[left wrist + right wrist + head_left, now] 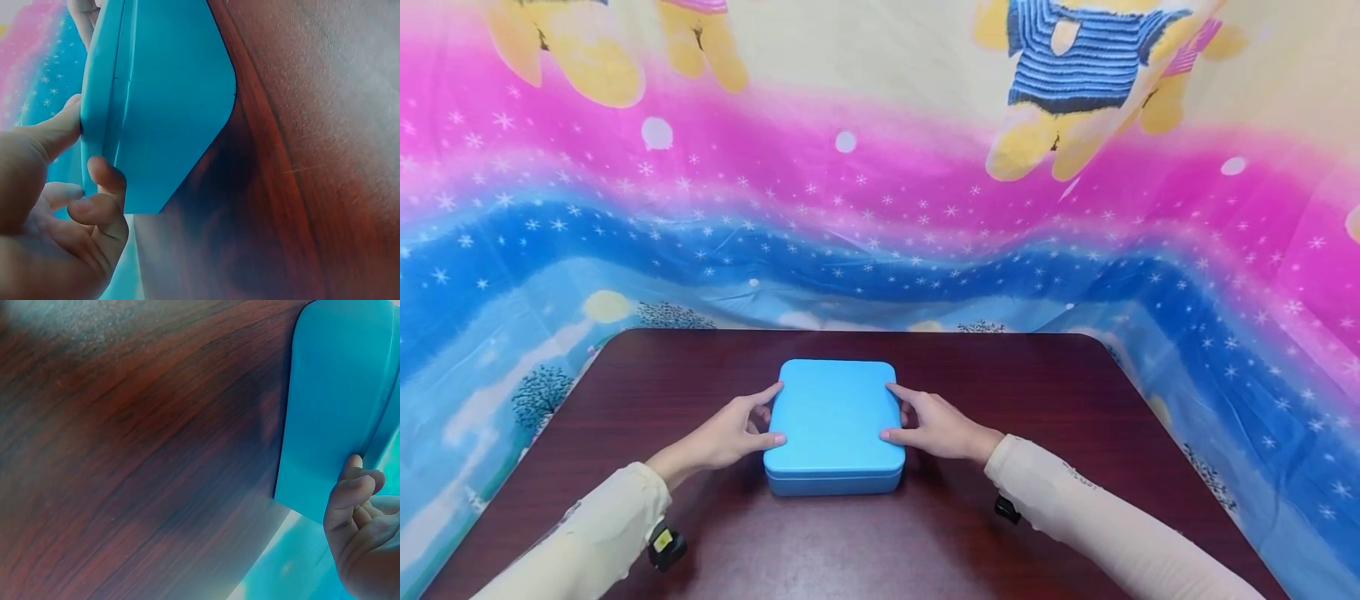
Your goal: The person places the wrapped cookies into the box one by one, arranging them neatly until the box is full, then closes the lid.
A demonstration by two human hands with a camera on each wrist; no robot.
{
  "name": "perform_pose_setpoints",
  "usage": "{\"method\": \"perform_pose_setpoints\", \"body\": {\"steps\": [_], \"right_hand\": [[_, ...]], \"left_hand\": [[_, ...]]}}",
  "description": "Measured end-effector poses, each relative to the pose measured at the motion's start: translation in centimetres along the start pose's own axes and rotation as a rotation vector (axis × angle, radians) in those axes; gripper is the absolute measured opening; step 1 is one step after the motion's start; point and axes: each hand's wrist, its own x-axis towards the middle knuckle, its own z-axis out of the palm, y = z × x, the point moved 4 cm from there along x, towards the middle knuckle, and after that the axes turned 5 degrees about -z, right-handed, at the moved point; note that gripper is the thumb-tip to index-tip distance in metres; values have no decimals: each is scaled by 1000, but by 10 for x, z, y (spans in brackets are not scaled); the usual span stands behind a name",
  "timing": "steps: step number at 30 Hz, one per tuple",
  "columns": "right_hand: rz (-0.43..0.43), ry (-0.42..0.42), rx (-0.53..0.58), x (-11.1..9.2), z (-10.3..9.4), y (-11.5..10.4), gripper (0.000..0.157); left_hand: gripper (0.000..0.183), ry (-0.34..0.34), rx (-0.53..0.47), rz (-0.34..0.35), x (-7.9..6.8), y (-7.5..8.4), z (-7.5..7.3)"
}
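A light blue, lidded box (838, 417) with rounded corners sits closed on the dark table in the head view. My left hand (730, 429) grips its left side, thumb and index finger on the lid's edge. From the right, my right hand (940, 427) holds the opposite edge in the same way. In the left wrist view, the fingertips of the left hand (62, 212) press near the seam between lid and base. The right wrist view shows curled fingers of the right hand (365, 537) against the box's side wall (340, 381). The box's contents are hidden.
The dark red-brown wooden table (1000, 375) has rounded far corners. A patterned cloth (880, 183) with bears and snowflakes hangs behind it and along both sides. A black device (666, 546) is strapped under the left sleeve, another (1007, 508) under the right.
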Motion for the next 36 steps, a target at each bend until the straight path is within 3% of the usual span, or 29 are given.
{"method": "perform_pose_setpoints", "body": {"steps": [9,18,36], "right_hand": [[2,7,21,0,1,2,88],[0,-4,19,1,5,3,88],[-50,-11,127,5,1,8,91]], "left_hand": [[86,-36,11,13,-3,-1,0],[85,-61,-51,-7,-4,-6,6],[88,-45,-10,1,-4,-4,5]]}}
